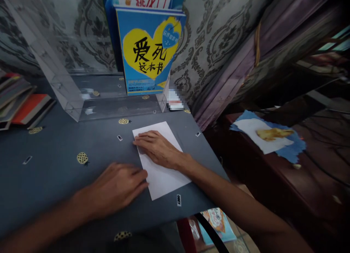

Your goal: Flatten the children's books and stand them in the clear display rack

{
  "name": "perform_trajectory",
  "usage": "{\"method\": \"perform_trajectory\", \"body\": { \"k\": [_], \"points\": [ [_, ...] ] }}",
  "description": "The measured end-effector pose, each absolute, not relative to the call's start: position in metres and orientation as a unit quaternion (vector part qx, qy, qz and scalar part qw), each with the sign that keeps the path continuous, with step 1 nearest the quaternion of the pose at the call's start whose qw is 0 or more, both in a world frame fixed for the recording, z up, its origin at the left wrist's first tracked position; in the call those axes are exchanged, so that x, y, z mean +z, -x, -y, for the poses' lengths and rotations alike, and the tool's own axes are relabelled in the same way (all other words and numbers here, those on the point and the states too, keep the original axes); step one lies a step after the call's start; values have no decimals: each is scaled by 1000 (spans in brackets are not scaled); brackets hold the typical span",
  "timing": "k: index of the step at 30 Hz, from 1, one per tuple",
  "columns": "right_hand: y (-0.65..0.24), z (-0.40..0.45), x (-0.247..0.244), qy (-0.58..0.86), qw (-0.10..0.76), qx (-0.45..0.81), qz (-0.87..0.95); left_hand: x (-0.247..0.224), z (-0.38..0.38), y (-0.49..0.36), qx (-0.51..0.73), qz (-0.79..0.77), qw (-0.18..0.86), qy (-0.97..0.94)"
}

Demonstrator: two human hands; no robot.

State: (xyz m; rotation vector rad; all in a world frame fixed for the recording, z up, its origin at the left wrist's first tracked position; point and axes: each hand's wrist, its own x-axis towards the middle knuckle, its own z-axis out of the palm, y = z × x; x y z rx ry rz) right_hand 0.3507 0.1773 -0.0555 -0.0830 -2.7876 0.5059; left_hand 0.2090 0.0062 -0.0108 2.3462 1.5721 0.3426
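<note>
On the table lies a white sheet of paper, set at a slant near the right edge; whether it is one layer or folded I cannot tell. My right hand rests flat across its upper part, fingers stretched toward the sheet's left edge. Slightly blurred, my left hand is beside the lower left edge of the paper. Its fingertips reach that edge with a small gap between the thumb and fingers, and nothing shows in its grasp.
A clear plastic rack stands at the back, holding a blue book with a yellow heart. Several books are stacked at the left. Right of the table, a brown surface bears a blue cloth. Below lies another book.
</note>
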Motion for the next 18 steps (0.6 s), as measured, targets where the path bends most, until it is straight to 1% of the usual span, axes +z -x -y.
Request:
{"method": "perform_trajectory", "body": {
  "k": [3, 5, 8, 11, 14, 18],
  "points": [
    [-349, -177, -63, 44, 163, 203, 965, -23, -21, -199, 140, -588, 0, -796],
    [-348, -178, -68, 63, 180, 219, 957, -33, -30, -194, 157, -608, -47, -777],
    [-348, -178, -73, 88, 188, 226, 952, -47, -36, -189, 153, -613, -74, -772],
    [-347, -177, -71, 109, 164, 208, 958, -55, -36, -189, 123, -613, -85, -775],
    [-348, -178, -62, 158, 140, 167, 963, -56, -35, -189, 100, -608, -94, -782],
    [-355, -190, -43, 267, 96, 96, 954, -54, -36, -189, 90, -599, -121, -787]
  ]
}}
